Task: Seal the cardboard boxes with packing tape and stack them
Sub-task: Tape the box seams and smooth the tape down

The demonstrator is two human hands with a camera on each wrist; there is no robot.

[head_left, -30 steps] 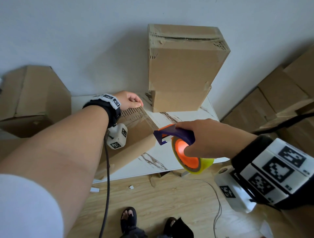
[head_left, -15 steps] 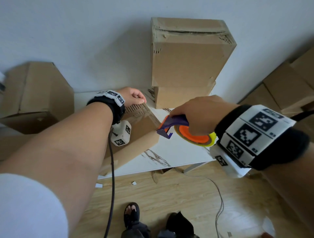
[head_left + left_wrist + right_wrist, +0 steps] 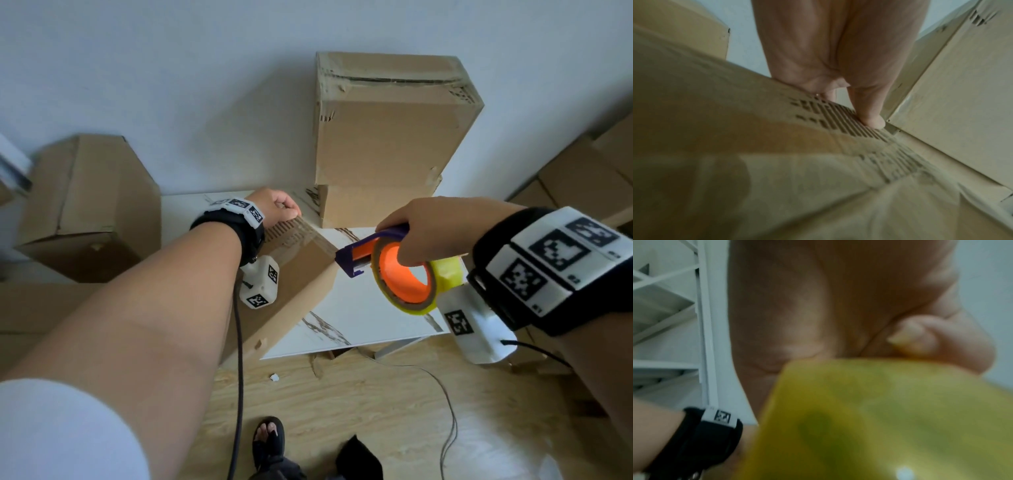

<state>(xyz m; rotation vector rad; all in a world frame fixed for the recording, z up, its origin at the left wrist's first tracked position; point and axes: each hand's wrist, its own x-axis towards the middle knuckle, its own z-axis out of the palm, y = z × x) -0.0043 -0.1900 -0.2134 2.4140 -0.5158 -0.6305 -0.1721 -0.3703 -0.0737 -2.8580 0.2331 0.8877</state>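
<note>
While the left hand (image 3: 274,207) presses its fingertips (image 3: 872,120) down on the far end of a flat cardboard box (image 3: 294,274), fingers bent over the edge, the right hand (image 3: 435,233) is wrapped around the purple handle of a tape dispenser (image 3: 404,274) held just off the box's right corner. The box lies on a white marble-patterned table (image 3: 363,308), at about 9 o'clock from the dispenser. It is plain brown, low and long, with its outer paper torn away near the far end so that rows of corrugated ribbing show. A glossy strip of clear tape (image 3: 308,236) runs from under the left fingers across that torn patch to the dispenser's purple nose. The dispenser carries an orange hub inside a brownish roll, with a yellow guard behind it; the right wrist view shows only that yellow guard, blurred, under the curled hand.

At 12 o'clock from the dispenser, two stacked boxes (image 3: 387,137) stand against the wall, the upper one taped along its top seam with scuffed, torn corners. More cardboard cartons (image 3: 85,205) sit at 9 o'clock beyond the table, and others at 3 o'clock on the wooden floor (image 3: 376,411).
</note>
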